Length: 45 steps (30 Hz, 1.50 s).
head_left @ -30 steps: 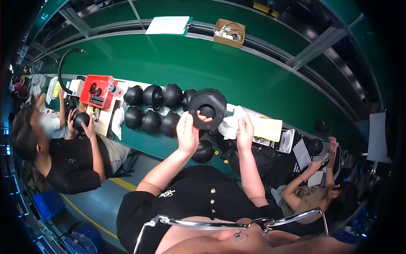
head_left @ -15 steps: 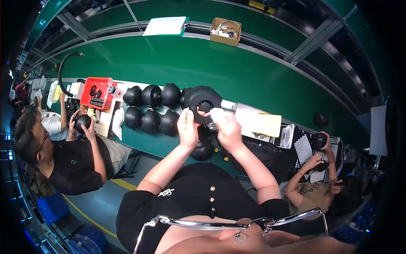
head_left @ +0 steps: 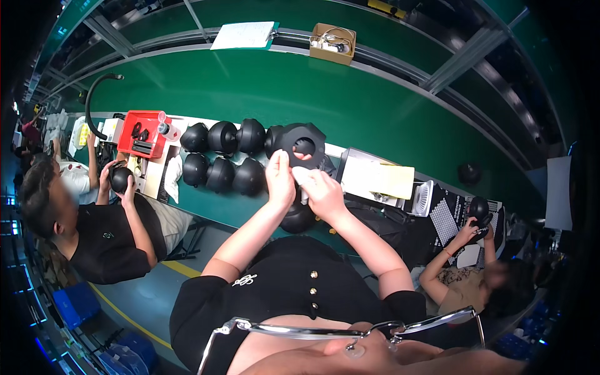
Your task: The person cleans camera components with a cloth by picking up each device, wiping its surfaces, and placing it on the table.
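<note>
My left hand grips the near left edge of a black housing with a round opening, its thumb and fingers closed on the rim. Fingertips show through the opening; whose they are is unclear. My right hand is closed around a small white cloth and presses it to the near side of the housing. Left of the housing stand two rows of black dome-shaped parts on the green table. Another black dome lies just below my hands, partly hidden by them.
A red bin of small black parts stands left, near a co-worker's hands on a black ball. A tray with yellow paper lies right. Farther right, another co-worker handles a black part. A cardboard box and clipboard sit at the back.
My right hand has moved left with the cloth, to the near rim of the housing. The housing has shifted slightly and tilted. The right co-worker's hands have drawn together on their part.
</note>
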Each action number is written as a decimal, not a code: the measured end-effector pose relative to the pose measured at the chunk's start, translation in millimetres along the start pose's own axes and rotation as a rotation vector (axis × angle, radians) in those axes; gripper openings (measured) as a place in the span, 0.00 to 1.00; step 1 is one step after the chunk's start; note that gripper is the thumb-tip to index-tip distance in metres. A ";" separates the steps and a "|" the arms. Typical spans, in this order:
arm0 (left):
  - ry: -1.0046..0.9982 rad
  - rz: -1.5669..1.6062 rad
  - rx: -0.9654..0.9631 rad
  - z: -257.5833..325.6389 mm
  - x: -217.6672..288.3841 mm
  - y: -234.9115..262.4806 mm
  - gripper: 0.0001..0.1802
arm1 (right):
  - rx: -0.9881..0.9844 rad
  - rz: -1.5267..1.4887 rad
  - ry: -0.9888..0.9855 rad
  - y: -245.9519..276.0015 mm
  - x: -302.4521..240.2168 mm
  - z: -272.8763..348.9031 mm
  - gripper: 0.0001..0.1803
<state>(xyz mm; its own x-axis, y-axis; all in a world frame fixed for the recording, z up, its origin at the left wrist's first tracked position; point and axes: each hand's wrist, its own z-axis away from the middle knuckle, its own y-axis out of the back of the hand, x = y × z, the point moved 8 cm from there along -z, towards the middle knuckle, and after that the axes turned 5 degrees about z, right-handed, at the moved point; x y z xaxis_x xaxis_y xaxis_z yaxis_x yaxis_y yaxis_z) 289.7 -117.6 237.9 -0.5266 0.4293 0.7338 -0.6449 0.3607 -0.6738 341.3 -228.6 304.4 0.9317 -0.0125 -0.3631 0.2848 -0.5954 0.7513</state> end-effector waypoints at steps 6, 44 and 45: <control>0.432 0.456 0.362 -13.2 -36.2 24.0 0.16 | 0.542 -0.642 -0.960 -13.7 133.5 76.3 0.10; -0.393 -1.151 -0.607 11.3 53.6 -64.7 0.76 | 0.418 -1.015 -0.483 34.3 70.8 -4.0 0.26; -0.425 -1.123 -0.609 11.8 56.2 -65.0 0.75 | 0.402 -1.035 -0.491 32.8 70.1 -4.9 0.28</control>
<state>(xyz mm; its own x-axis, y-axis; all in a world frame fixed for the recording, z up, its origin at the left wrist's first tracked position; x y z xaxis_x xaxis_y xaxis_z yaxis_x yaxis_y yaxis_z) 295.5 -126.7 323.9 -0.0811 -0.5874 0.8053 -0.5492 0.7005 0.4557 417.0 -245.0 306.3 0.0950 0.3652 -0.9261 0.6723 -0.7096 -0.2109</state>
